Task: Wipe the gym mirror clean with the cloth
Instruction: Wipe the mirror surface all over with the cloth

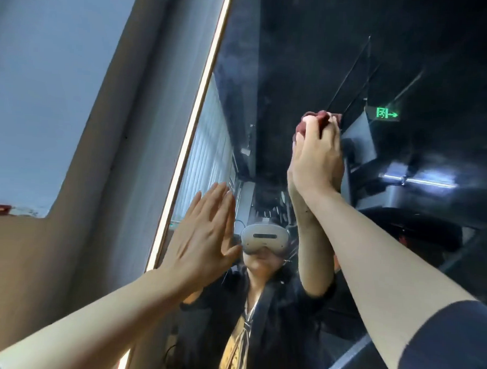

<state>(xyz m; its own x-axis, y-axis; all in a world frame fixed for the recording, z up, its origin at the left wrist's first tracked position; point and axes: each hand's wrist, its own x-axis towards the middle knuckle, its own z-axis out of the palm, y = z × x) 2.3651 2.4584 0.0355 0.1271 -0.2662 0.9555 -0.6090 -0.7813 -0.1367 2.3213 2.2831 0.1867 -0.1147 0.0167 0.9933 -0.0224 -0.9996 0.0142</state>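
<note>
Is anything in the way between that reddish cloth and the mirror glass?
Nothing visible. The right hand grips the crumpled dark-red cloth right against the large dark-glass mirror; the left hand rests flat lower down.

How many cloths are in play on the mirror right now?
1. A red cloth is bunched in the right hand, pressed high on the mirror. The left hand lies flat on the glass lower down, holding nothing. Nothing shows of any others out of frame.

A person is wearing a dark short sleeve (452, 343) on the right arm, leaving both forearms bare; the left hand (204, 235) is wearing no glove.
</note>
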